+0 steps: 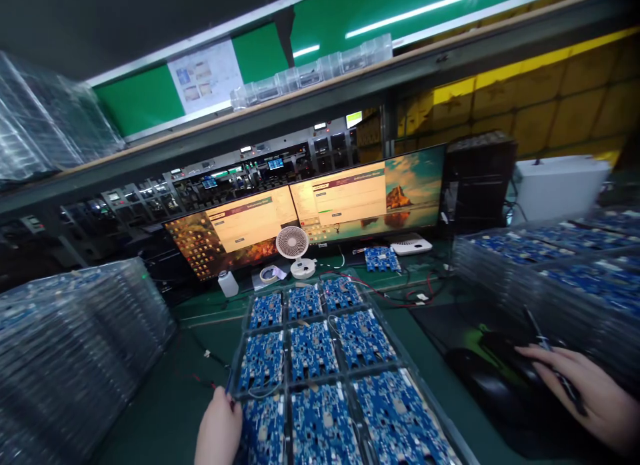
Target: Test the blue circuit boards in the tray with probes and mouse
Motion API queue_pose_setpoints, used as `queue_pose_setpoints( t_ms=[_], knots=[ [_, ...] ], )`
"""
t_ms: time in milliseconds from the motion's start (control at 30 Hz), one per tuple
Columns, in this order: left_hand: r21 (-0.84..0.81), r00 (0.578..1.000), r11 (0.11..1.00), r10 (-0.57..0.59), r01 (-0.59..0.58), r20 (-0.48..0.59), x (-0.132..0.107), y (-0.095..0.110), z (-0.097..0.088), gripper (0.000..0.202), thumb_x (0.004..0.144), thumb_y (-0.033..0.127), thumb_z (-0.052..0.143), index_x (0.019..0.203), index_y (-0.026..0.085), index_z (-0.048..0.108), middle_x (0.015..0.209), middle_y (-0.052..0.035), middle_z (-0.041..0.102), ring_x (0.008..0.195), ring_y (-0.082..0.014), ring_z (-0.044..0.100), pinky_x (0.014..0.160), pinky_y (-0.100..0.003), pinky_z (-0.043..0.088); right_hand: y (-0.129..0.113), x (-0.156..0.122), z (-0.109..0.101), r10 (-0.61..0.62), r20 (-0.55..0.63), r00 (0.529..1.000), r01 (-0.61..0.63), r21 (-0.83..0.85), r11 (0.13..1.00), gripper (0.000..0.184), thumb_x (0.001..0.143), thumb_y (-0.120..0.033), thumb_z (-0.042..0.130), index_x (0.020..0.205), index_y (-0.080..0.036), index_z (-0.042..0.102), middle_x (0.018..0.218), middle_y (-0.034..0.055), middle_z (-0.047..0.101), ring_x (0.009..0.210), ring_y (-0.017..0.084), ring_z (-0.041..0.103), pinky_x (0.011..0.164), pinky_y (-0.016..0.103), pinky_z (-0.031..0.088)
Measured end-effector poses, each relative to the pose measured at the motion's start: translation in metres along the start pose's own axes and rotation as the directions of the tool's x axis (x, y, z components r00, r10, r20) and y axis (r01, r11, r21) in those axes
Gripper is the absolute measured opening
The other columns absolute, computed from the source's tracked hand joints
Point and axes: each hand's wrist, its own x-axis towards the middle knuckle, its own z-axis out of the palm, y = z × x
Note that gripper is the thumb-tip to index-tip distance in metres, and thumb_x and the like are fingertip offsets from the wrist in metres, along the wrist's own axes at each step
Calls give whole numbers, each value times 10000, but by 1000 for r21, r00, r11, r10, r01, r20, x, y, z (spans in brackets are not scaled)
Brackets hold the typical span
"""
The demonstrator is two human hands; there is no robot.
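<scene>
My left hand (220,425) is closed at the left side of a clear plastic tray (287,387). A thin dark piece shows above its fingers, but what they hold is hidden. Blue circuit boards (313,350) fill the tray's compartments, and thin pale wires lie on some of them. Over at the right, my right hand (590,392) grips a slender pen-like tool (567,385) that has a light upper part and a dark lower end. Its index finger reaches to a black computer mouse (517,355) on a dark mat (440,325).
Stacked clear trays (85,358) rise at the left; more board-filled trays (565,252) stand at the right. Behind are two monitors (367,195), a small white fan (295,252), a white bottle (228,284), a single board (381,258) and red and black leads (400,295). A shelf (310,95) crosses above.
</scene>
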Motion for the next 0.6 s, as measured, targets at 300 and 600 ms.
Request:
queue_pose_setpoints(
  t_ms=[300,600],
  knots=[
    [71,999,997,-19,21,-40,-4,14,-8,151,908,148,304,884,168,452,878,-118,622,834,-209,655,664,-263,424,-74,5,-6,-236,187,954,250,-51,967,366,853,-302,441,1120,-316,691,1159,97,680,1116,266,604,931,413,493],
    [-55,962,962,263,-267,-76,-78,53,1,480,858,248,469,1290,40,472,1400,-292,371,1278,-426,416,1006,-561,380,-93,8,36,-188,184,965,197,-32,980,381,823,-352,452,1114,-282,688,1117,99,697,1042,267,653,832,406,569]
  ],
)
